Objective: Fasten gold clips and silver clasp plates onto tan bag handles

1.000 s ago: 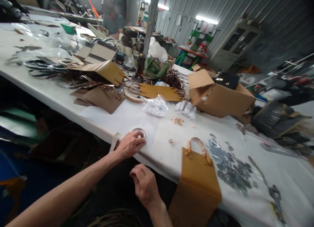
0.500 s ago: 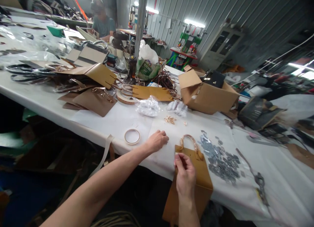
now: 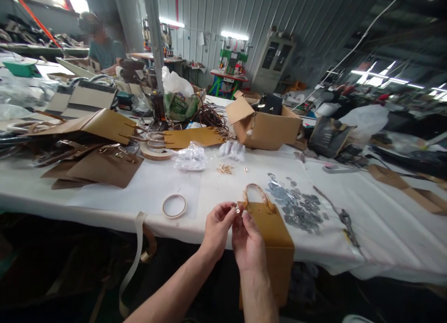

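Note:
My left hand [image 3: 217, 227] is closed in a pinch on a small gold metal fitting [image 3: 238, 211]. My right hand [image 3: 248, 246] is held right beside it, thumb and fingers pinched together. A small whitish bit shows at its fingertips, too small to name. Behind my right hand a tan handbag [image 3: 270, 227] hangs partly over the table's front edge, its wrapped handle [image 3: 256, 187] standing up. Beyond my hands on the white table lie a small pile of gold fittings [image 3: 225, 169] and a separate gold piece [image 3: 245, 169].
A tape roll [image 3: 173, 206] lies to the left. Grey metal plates [image 3: 302, 206] are spread right of the bag, near pliers [image 3: 345, 220]. Brown bag pieces [image 3: 104, 167], clear plastic packets [image 3: 191, 156] and a cardboard box [image 3: 272, 129] stand further back. A person [image 3: 104, 48] sits far left.
My left hand has come back from the tabletop to meet my right hand, and a gold fitting now shows in its fingers. The view has turned to the right.

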A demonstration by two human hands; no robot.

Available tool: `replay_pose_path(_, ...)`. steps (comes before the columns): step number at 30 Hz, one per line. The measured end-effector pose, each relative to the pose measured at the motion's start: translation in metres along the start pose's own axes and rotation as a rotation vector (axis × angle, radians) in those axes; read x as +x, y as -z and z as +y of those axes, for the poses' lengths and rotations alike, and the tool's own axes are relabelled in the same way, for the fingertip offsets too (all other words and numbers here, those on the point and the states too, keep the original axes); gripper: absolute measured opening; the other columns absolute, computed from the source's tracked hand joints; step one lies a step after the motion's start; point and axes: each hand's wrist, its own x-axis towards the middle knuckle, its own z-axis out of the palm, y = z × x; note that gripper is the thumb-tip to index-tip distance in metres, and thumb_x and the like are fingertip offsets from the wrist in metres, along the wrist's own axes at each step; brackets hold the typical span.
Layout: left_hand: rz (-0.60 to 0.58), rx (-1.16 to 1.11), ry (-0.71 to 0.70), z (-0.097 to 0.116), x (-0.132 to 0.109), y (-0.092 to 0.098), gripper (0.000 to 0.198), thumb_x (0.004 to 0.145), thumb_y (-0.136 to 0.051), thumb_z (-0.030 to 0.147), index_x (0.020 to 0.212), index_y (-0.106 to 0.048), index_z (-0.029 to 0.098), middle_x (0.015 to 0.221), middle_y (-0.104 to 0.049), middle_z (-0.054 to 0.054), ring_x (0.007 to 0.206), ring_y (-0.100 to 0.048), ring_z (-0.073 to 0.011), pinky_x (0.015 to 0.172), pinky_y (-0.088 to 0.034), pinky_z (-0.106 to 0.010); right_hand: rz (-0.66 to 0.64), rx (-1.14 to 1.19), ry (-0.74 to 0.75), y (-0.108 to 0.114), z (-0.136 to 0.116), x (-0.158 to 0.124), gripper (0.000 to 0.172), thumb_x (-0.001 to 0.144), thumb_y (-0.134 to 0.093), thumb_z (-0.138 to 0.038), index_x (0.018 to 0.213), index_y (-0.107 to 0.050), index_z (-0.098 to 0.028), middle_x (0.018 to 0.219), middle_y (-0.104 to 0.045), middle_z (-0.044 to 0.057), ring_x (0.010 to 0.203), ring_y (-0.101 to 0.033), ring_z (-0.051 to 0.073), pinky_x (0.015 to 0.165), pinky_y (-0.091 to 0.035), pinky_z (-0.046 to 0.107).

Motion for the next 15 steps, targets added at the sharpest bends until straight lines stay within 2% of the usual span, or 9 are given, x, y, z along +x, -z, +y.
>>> replay_pose_path(8,0.019,-0.112,0.008,-0.003,-0.013,-0.007,0.034,0.079,-0.087,0.034,0.104,-0.070,0.017,0.105,-0.077,-0.007,0.099,-0.073,-0.0175,0.094,-0.055,-0.029,-0.006,-0.010,0.042,0.004,0.007,-0.007,0.031,0.078,-0.086,-0.036,0.105,-0.076,-0.024,0.115,-0.076,0.004,0.116,-0.069,0.022,0.111,-0.054,0.044)
replay_pose_path(15,0.026,-0.078,-0.036,-0.001,-0.019,-0.012,0.032,0.081,-0.086,0.033,0.104,-0.071,0.018,0.106,-0.077,-0.007,0.102,-0.072,-0.0183,0.096,-0.055,-0.030,0.028,0.005,0.067,-0.001,0.011,-0.012,0.026,0.075,-0.088,-0.036,0.095,-0.077,-0.024,0.112,-0.077,0.004,0.113,-0.070,0.021,0.111,-0.054,0.043)
